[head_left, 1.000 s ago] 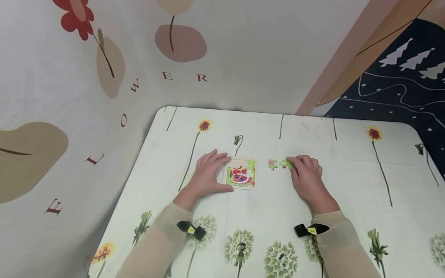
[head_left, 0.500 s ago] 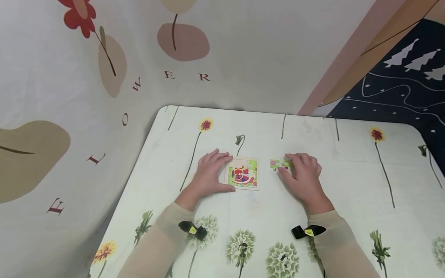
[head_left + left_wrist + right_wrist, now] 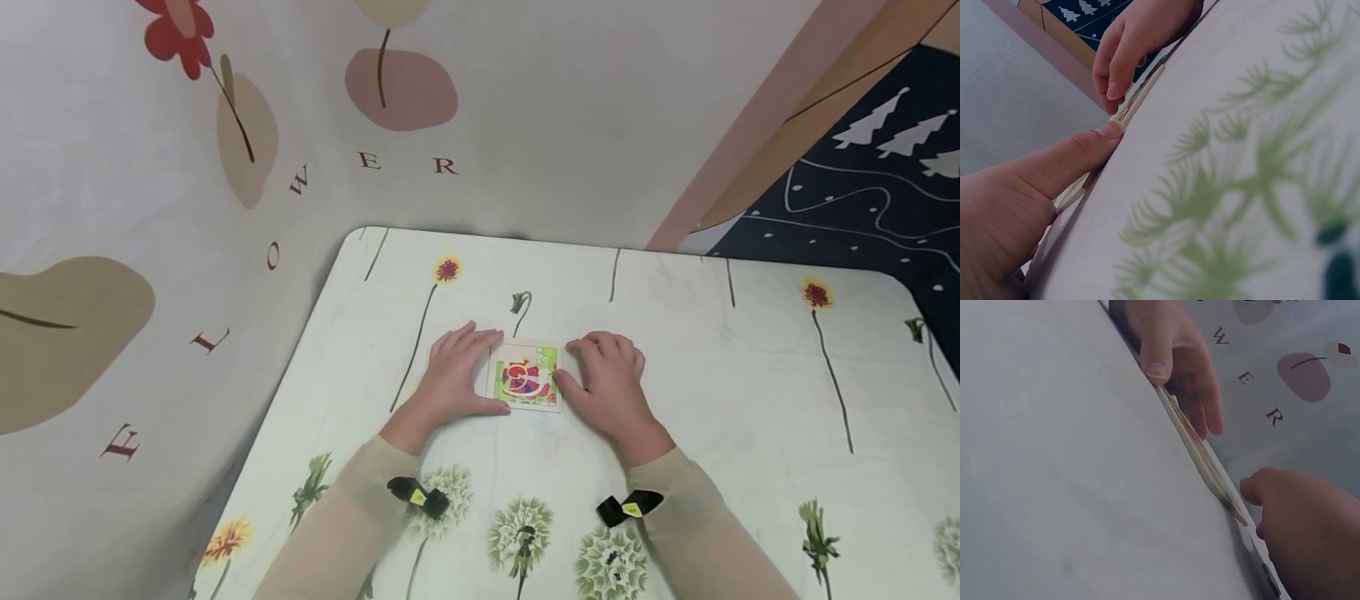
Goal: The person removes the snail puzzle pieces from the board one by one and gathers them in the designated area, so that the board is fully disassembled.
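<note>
A small square jigsaw puzzle board [image 3: 516,352] with a red-and-blue snail picture [image 3: 523,379] lies on the table; a pale strip shows at its upper left. My left hand [image 3: 455,379] holds the board's left side, thumb at the near edge and fingers at the far edge. In the left wrist view, the thumb [image 3: 1109,130] presses its rim. At the board's right side is my right hand [image 3: 609,379], fingers bent loosely, thumb tip by the edge. Whether it touches is unclear. Loose puzzle pieces are hidden in the head view; a small green thing [image 3: 1269,581] shows below this hand.
The table [image 3: 750,375] has a white cloth printed with flowers and dandelions. A pale wall hanging [image 3: 525,167] with printed letters rises behind its far edge. A dark cloth with white trees [image 3: 855,192] hangs at the far right.
My right hand has moved left, from the two green puzzle pieces to the board's right edge, and now covers where they lay. My left hand has stayed on the board.
</note>
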Action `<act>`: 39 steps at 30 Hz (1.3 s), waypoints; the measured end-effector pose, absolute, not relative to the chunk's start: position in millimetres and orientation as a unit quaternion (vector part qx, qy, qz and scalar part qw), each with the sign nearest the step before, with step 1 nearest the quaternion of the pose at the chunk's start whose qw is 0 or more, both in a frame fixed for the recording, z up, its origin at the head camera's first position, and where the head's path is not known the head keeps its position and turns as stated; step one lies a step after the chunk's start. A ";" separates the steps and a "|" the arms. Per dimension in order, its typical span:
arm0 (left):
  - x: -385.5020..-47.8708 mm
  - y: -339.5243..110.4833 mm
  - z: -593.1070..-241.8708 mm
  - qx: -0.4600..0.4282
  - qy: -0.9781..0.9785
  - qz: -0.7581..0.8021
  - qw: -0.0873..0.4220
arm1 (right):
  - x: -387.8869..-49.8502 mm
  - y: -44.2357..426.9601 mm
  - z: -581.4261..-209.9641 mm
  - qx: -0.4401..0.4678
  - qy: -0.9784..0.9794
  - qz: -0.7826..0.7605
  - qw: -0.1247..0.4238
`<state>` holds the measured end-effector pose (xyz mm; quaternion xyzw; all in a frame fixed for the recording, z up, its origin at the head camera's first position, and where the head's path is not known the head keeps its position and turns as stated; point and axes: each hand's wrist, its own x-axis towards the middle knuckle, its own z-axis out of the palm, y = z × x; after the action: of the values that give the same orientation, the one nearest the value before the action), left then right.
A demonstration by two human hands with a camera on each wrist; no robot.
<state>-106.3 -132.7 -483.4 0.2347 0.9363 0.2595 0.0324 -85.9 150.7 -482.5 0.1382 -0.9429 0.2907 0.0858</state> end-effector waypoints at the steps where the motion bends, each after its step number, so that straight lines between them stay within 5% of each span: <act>1: -106.5 -132.6 -483.6 0.236 0.936 0.259 0.032 | -86.1 147.2 -482.3 0.141 -0.943 0.290 0.084; 39: -107.2 -132.5 -481.5 0.244 0.934 0.260 0.033 | -88.4 120.5 -477.9 0.125 -0.960 0.237 0.078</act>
<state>-107.2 -132.5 -481.5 0.2436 0.9337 0.2603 0.0332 -88.4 120.5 -477.9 0.1245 -0.9604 0.2366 0.0780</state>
